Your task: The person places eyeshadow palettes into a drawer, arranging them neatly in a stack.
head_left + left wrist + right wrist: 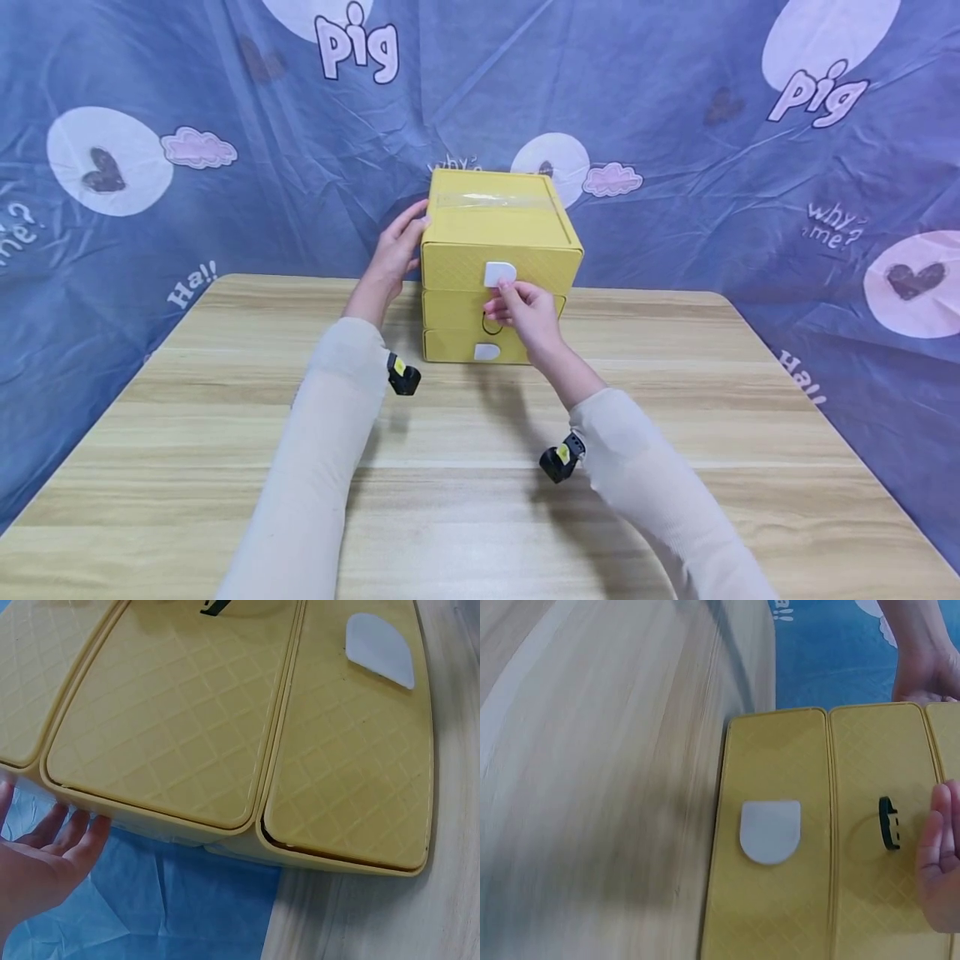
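Note:
A yellow drawer box (502, 225) of three stacked drawers stands toward the back of the table. Its top drawer bears a white pull tab (500, 273); my right hand (531, 321) pinches the lower edge of that tab between thumb and index finger. The other right fingers hang before the middle drawer (866, 900), close to its dark handle (889, 823). My left hand (392, 258) rests against the box's left side, fingers extended along it in the left wrist view. Another white tab (380, 649) is on the bottom drawer. All drawer fronts sit flush.
The wood-grain table (450, 500) stretches in front of and beside the box. Behind it hangs a blue printed cloth (480, 83). Clear tape (491, 200) crosses the box top. Small black cameras (405, 379) are strapped at both wrists.

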`<act>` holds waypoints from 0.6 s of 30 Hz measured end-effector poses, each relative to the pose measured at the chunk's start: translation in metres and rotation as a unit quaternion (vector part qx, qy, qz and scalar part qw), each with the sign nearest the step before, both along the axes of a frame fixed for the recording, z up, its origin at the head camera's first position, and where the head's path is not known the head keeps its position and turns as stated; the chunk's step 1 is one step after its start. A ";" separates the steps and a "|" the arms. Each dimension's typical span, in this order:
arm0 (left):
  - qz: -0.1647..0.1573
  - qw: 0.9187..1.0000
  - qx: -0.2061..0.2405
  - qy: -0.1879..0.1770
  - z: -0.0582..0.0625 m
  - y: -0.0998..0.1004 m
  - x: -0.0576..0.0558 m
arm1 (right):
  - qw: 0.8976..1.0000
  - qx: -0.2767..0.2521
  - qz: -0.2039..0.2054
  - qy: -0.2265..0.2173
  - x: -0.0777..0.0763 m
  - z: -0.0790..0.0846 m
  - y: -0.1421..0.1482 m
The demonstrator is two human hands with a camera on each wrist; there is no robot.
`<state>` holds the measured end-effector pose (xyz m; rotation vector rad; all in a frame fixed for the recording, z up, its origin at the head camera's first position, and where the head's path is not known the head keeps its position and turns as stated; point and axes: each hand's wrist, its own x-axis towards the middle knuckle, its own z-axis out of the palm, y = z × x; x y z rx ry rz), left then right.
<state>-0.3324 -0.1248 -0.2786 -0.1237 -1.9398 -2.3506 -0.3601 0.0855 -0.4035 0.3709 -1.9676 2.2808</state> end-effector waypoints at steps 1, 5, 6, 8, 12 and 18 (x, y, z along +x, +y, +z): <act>-0.001 1.000 -0.003 0.002 0.000 0.000 0.000 | 1.000 0.018 0.005 -0.011 0.012 0.013 0.000; -0.008 1.000 -0.021 0.007 0.000 0.000 -0.001 | 0.991 0.132 -0.005 0.003 0.065 0.070 -0.002; -0.011 1.000 -0.026 0.007 0.000 0.000 -0.001 | 0.987 0.157 -0.015 0.014 0.077 0.085 -0.003; -0.017 0.999 -0.041 0.004 0.001 -0.002 -0.001 | 0.979 0.194 -0.035 0.042 0.097 0.110 -0.002; -0.041 0.996 -0.079 0.003 0.005 -0.006 0.001 | 0.966 0.238 -0.052 0.092 0.101 0.128 0.010; -0.066 0.972 -0.222 0.037 0.014 -0.017 0.007 | 0.935 0.321 -0.056 0.141 0.099 0.149 0.032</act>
